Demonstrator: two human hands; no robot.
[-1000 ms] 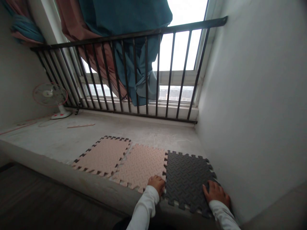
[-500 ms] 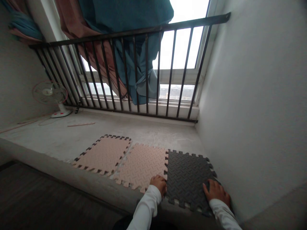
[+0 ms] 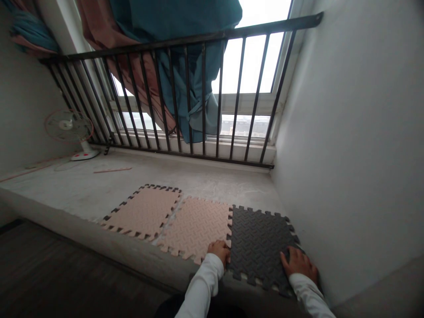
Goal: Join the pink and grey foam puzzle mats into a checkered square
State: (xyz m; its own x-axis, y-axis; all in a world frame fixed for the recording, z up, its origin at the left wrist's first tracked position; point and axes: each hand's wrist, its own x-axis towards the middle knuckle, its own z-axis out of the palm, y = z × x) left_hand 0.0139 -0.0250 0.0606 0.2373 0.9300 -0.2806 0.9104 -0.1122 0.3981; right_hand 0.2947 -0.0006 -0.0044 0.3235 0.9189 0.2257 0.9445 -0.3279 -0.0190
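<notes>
Hidden under right hand [image 3: 299,263]: dark tile [image 3: 258,240] corner; curtain [image 3: 185,57] top cropped

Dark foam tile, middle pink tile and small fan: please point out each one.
dark foam tile [image 3: 258,238]: head view, bare middle of its top.
middle pink tile [image 3: 197,225]: head view, middle of its top.
small fan [image 3: 69,126]: head view, round grille.

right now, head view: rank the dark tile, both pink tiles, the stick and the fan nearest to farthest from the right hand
1. dark tile, directly under the right hand.
2. middle pink tile, beside it on the left.
3. left pink tile, one further left.
4. stick, far back left.
5. fan, farthest, back left corner.
</notes>
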